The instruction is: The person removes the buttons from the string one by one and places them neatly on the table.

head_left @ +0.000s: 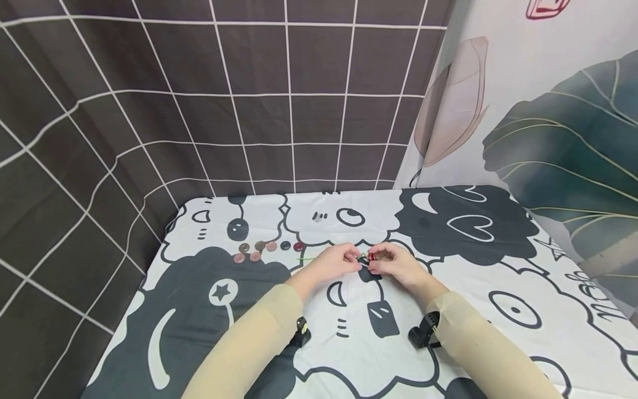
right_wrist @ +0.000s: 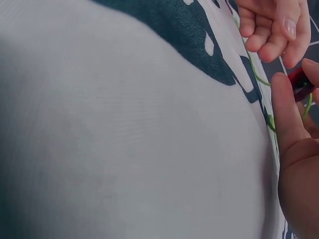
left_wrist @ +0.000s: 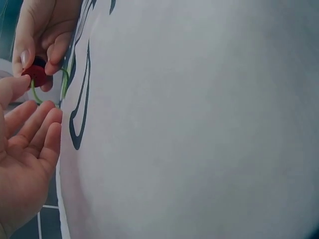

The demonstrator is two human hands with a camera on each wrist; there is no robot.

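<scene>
My right hand [head_left: 399, 265] pinches a red button [left_wrist: 34, 75] between thumb and fingers, with a dark round edge showing just behind it in the left wrist view. A thin green cord [right_wrist: 256, 74] runs through the button and trails down by the cloth, its far part stretching left past my other hand in the head view. Facing it, my left hand [head_left: 331, 265] has its fingers loosely bent and apart. In the left wrist view its thumb tip lies right at the button's edge, and the cord passes close over its fingertips.
To the left lie several loose buttons: brown [head_left: 243, 247], pink [head_left: 255, 256], dark blue [head_left: 286, 245] and dark red [head_left: 298, 246]. A black-and-white cartoon cloth [head_left: 349, 354] covers the table. A dark gridded curtain [head_left: 259, 116] hangs behind, with a leaf-patterned one [head_left: 563, 138] on the right.
</scene>
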